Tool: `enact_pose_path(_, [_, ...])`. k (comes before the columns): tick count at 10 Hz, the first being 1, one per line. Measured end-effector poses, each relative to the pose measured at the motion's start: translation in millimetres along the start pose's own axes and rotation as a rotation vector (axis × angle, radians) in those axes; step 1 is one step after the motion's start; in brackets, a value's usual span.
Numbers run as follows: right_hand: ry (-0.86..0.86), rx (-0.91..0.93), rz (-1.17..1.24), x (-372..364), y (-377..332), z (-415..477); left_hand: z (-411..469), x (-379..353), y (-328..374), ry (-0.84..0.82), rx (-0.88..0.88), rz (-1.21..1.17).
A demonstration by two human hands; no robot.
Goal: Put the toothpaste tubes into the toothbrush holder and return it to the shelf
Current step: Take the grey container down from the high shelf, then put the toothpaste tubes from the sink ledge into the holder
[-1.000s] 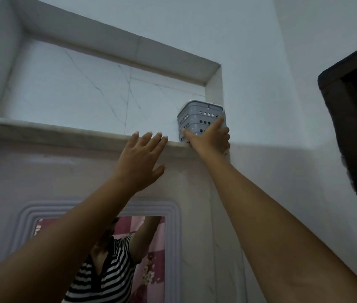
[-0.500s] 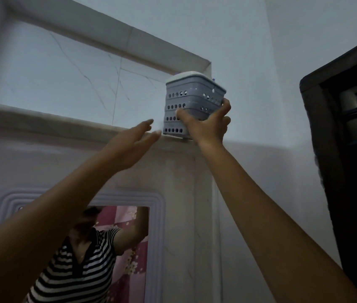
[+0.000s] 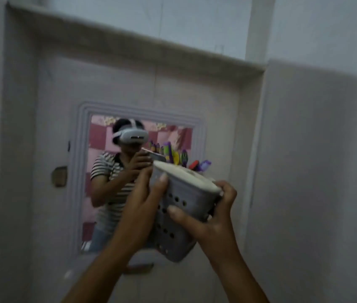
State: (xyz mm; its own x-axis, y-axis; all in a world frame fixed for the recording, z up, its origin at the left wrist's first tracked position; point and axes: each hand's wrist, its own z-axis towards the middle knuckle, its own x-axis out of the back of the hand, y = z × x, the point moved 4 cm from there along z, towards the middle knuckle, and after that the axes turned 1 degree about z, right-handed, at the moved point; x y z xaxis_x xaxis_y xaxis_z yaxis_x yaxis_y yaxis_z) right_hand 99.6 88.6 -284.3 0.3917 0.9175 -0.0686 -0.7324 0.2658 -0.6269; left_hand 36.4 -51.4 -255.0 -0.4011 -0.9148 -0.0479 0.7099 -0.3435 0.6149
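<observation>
A grey toothbrush holder (image 3: 186,200) with round holes in its sides and a white top rim is held in front of me, tilted to the right. My left hand (image 3: 144,200) grips its left side and my right hand (image 3: 214,219) grips its right side and front. Several coloured toothbrush heads (image 3: 181,157) stick up behind its rim. No toothpaste tube is visible. The stone shelf (image 3: 151,42) runs across the wall well above the holder. The frame is blurred.
A mirror (image 3: 116,171) in a moulded white frame is set in the wall behind the holder and shows a person in a striped shirt with a headset. A wall column (image 3: 304,171) juts out on the right.
The holder has come off the high shelf and down to chest height. My left hand, open by the shelf before, now grips it together with my right. The view has swung downward.
</observation>
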Motion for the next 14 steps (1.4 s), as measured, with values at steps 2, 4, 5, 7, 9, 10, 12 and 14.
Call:
enact_pose_path(2, [-0.05, -0.221, -0.108, 11, 110, -135, -143, 45, -93, -0.133, 0.409, 0.141])
enact_pose_path(4, [0.161, -0.396, -0.268, 53, 170, -254, -262, 102, -148, -0.164, 0.765, 0.379])
enact_pose_path(5, [0.294, -0.492, -0.372, 79, 193, -284, -304, 116, -166, -0.163, 0.893, 0.475])
enact_pose_path(7, [0.202, -0.597, -0.542, 96, 235, -335, -326, 111, -203, -0.207, 0.979, 0.601])
enact_pose_path(9, [0.134, -0.751, -0.51, 86, 275, -372, -285, 85, -273, -0.421, 0.878, 0.849])
enact_pose_path(10, [0.205, -0.861, -0.491, 81, 284, -381, -261, 61, -318, -0.66, 0.755, 0.937])
enact_pose_path(12, [0.207, -0.934, -0.481, 81, 297, -399, -252, 23, -381, -1.327, 0.517, 1.304])
enact_pose_path(14, [0.188, -0.748, -0.462, 77, 296, -392, -253, 12, -391, -1.39, 0.536, 1.337])
